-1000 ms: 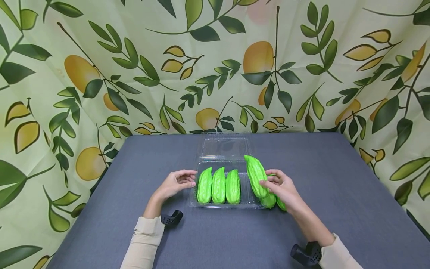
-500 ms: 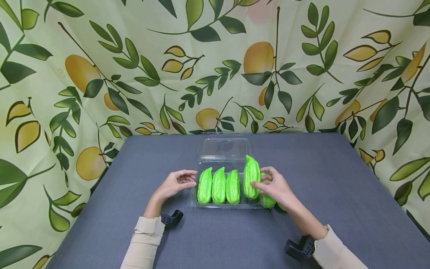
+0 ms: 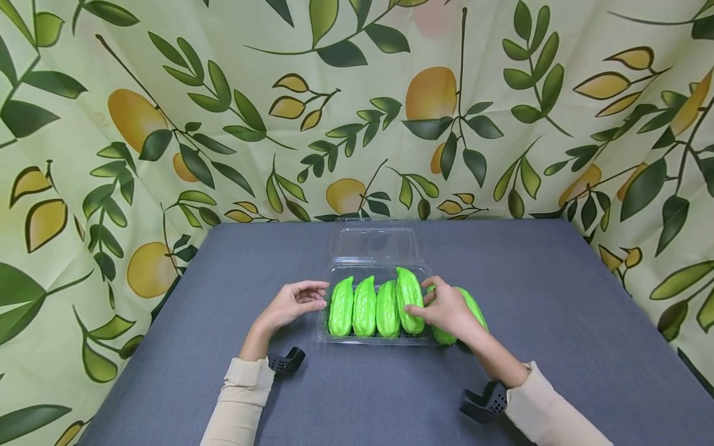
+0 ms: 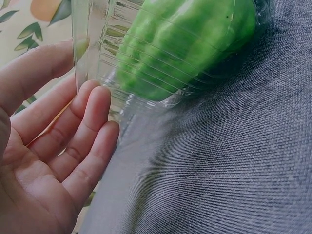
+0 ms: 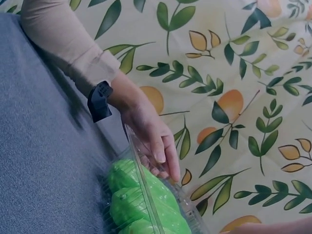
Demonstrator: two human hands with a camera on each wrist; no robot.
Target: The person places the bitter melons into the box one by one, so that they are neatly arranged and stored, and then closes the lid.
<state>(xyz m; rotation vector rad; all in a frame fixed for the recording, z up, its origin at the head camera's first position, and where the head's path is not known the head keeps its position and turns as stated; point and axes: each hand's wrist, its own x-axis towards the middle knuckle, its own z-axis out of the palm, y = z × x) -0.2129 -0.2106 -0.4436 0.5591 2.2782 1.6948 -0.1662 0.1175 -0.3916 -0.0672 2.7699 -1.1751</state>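
A clear plastic clamshell container [image 3: 379,340] sits on the table with its lid laid back. Three bright green bitter melons [image 3: 365,306] stand side by side in it, tips pointing away. My right hand [image 3: 450,311] pinches another bitter melon [image 3: 409,300] between thumb and fingers, slightly tilted, at the right of the row inside the container. At the container's left wall, my left hand [image 3: 290,305] has loosely extended fingers touching the plastic. The left wrist view shows these fingertips [image 4: 100,100] against the wall, close to the leftmost melon [image 4: 185,44].
More bitter melons [image 3: 472,305] lie on the table right of the container, partly hidden by my right hand and forearm. The open lid [image 3: 379,241] reaches towards the back edge. A leaf-and-fruit patterned cloth [image 3: 357,111] hangs behind the grey table [image 3: 268,248].
My right hand has carried its bitter melon left and down, from above the container's right side to beside the third melon. My left hand stays at the left wall.
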